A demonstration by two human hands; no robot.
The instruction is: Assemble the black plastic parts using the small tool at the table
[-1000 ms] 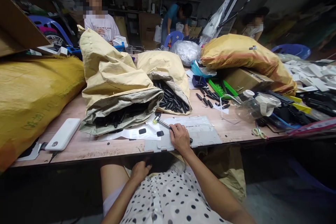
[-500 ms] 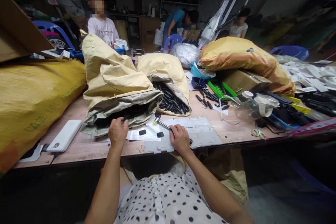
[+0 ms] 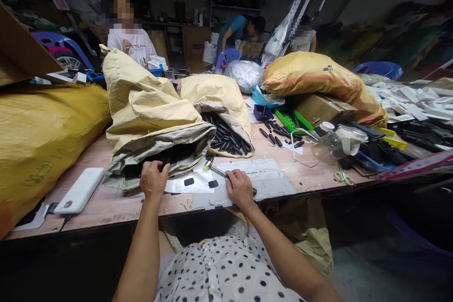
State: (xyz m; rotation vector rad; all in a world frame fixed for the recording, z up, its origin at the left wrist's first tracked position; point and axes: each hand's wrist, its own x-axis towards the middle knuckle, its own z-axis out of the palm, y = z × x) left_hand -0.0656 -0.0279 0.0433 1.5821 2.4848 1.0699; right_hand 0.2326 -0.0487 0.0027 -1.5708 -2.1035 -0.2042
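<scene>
At the mouth of the left tan sack [image 3: 141,89], my left hand [image 3: 153,180] has its fingers curled together in front of the dark opening. A bit of something black shows at the fingertips, too little to name. My right hand [image 3: 239,188] is wrapped round the handle of a small hammer [image 3: 217,170] with a yellowish face, resting over a grey board [image 3: 262,177]. The hammer's head points left. White paper [image 3: 180,185] with black patches [image 3: 213,183] lies between the hands. A second tan sack [image 3: 219,87] spills black tapered parts [image 3: 226,137].
A white power bank [image 3: 79,190] lies at left beside a full yellow sack [image 3: 53,137]. Rightward are loose black parts [image 3: 278,140], a green tray [image 3: 293,122], a clear plastic jug [image 3: 329,146] and scissors [image 3: 343,178]. A co-worker [image 3: 130,42] sits across the table.
The whole view has shifted slightly, so things on the table appear further left. My left hand has stayed at the sack's mouth, my right on the hammer. The co-worker opposite has raised a hand.
</scene>
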